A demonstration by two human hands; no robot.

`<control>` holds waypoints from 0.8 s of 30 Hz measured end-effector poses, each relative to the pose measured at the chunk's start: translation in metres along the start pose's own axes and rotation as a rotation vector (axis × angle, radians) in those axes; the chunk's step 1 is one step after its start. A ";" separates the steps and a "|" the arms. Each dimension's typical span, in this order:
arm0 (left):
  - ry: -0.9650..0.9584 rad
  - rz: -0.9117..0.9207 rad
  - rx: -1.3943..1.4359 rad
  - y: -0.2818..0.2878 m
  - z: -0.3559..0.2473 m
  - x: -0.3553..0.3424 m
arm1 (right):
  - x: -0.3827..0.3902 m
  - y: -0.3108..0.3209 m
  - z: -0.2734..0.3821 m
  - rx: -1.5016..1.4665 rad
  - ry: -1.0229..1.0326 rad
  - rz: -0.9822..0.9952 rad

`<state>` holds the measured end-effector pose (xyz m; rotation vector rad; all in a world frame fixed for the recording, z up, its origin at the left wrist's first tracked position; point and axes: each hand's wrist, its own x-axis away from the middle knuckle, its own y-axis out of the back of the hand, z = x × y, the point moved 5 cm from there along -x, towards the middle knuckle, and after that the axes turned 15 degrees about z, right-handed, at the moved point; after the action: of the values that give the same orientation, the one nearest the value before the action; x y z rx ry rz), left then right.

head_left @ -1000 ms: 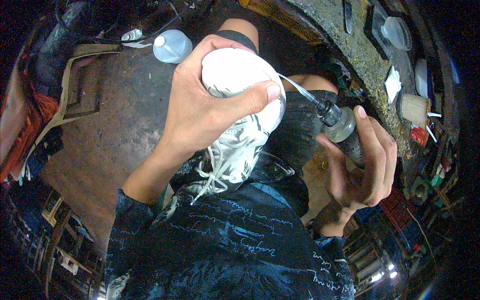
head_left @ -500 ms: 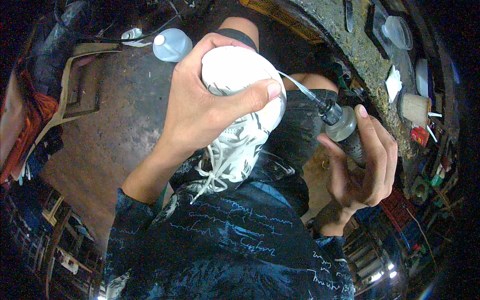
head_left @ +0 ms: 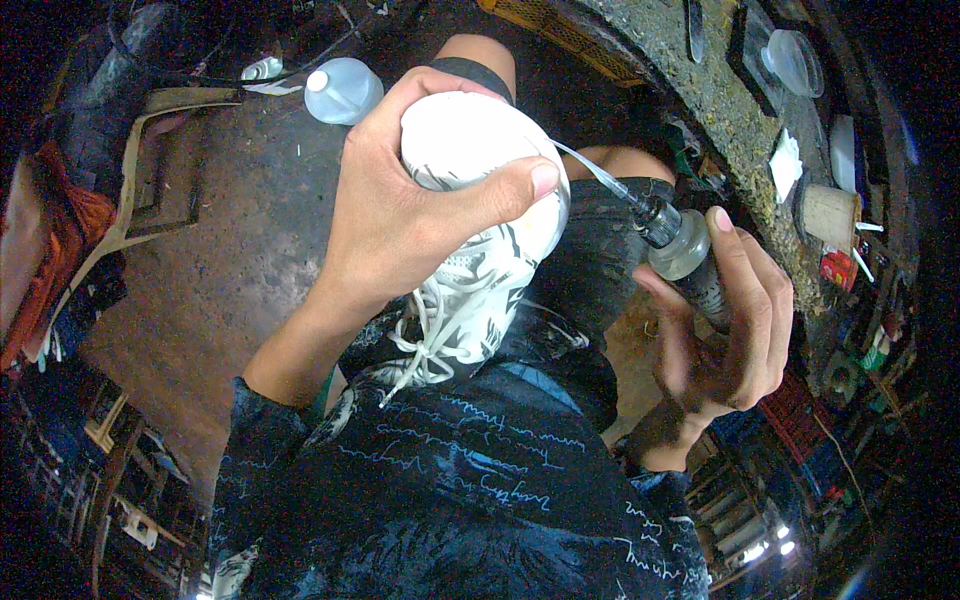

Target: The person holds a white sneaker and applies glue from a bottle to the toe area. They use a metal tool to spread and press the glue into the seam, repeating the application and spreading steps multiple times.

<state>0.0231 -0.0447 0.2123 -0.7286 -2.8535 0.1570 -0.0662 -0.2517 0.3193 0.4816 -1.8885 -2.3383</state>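
My left hand (head_left: 415,205) grips a white sneaker (head_left: 480,265) with dark grey markings, its thumb across the toe and its fingers round the far side. The toe points away from me, and the tied white laces hang toward my lap. In my right hand (head_left: 735,320) is a small squeeze bottle (head_left: 690,255) with a black collar and a long, thin, clear nozzle (head_left: 600,175). The bottle tilts up to the left. Its nozzle tip meets the right edge of the toe, where the sole joins the upper; whether any liquid comes out I cannot tell.
A translucent bottle with a white cap (head_left: 343,92) stands on the floor beyond my left hand. Along the right runs a rough stone-like ledge (head_left: 690,95), bearing a clear plastic lid (head_left: 793,62), a white paper piece (head_left: 786,168) and a pale cup (head_left: 832,217). A chair frame (head_left: 130,190) is at left.
The sneaker and the squeeze bottle have shifted very slightly to the left together. Both hands keep the same grips, and the nozzle tip stays at the toe's edge.
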 end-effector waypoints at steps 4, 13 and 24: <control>-0.005 0.004 -0.015 0.001 0.000 0.000 | -0.001 0.001 0.000 0.000 -0.010 0.006; -0.007 0.001 -0.036 0.001 0.002 0.000 | 0.003 0.000 0.002 -0.056 -0.088 -0.005; 0.008 -0.008 0.006 0.004 0.005 -0.002 | 0.003 -0.006 -0.004 -0.105 -0.073 -0.043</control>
<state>0.0250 -0.0427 0.2061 -0.7149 -2.8467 0.1614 -0.0669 -0.2550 0.3121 0.4357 -1.7903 -2.4999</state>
